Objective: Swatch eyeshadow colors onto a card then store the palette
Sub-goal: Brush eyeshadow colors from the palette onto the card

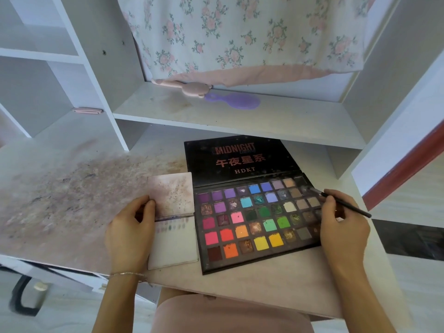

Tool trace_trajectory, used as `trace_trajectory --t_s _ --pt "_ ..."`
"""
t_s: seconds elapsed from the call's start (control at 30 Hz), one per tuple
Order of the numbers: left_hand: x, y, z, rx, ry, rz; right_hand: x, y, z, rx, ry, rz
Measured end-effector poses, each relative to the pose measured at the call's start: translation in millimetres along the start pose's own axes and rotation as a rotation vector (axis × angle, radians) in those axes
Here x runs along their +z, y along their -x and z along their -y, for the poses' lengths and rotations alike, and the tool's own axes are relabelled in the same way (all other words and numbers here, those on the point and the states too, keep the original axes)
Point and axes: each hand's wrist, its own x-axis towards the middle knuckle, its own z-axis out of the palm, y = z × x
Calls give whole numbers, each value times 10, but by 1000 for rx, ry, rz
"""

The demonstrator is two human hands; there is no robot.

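An open black eyeshadow palette with several bright pans lies on the desk, its lid tipped back. Left of it lies a white card with two rows of small colour swatches near its top; a stained square sheet lies just above it. My left hand rests on the card's left edge, thumb touching the stained sheet. My right hand holds a thin black brush whose tip touches a dark pan at the palette's upper right.
The desk top is smeared with powder at the left. On a white shelf behind lie a pink brush and a purple hairbrush. Floral fabric hangs above. Shelf cubbies stand at left.
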Motion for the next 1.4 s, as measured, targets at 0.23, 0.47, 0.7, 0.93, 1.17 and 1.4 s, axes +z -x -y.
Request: trace_trajectory --t_s 0.23,0.47,0.7,0.93,1.17,1.4 --pt "4 4 2 15 -5 0 13 -5 -34 16 74 42" --pt "-6 7 -11 14 0 10 17 -12 -26 36 60 41" --pt "-16 6 -11 12 2 17 11 75 76 -67 -30 94" --pt "-15 2 -9 9 5 8 163 308 367 -223 -125 400" --pt "-7 -5 -39 2 -3 -8 507 614 670 -274 -253 657" --pt "-14 -1 -31 -1 -4 -8 736 718 695 -251 -224 761"
